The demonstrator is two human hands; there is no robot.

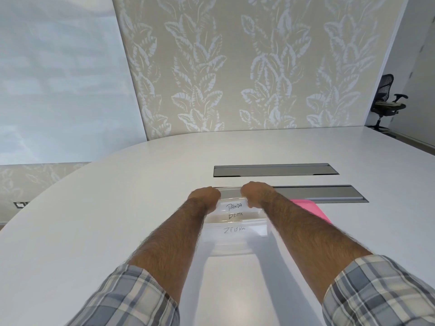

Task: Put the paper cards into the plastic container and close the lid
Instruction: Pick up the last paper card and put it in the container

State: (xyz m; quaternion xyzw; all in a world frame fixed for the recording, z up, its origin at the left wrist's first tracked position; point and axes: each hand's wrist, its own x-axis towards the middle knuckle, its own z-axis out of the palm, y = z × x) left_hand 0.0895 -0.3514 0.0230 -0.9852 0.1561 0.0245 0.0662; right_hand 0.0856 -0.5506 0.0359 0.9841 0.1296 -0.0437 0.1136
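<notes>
Plaid sleeves [131, 300] up front. Left hand [204, 196] and right hand [255, 192] both had fingers curled over far rim of plastic container [235, 241] on white table [117, 208]. Paper cards [234, 207] sat inside, pink lid [310, 209] lay just beside it, off to right.

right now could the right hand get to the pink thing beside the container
Probably yes. The pink thing lies flat on the table close beside the container, with nothing on it. The right hand grips the container's far rim, so it would need to let go first.
</notes>
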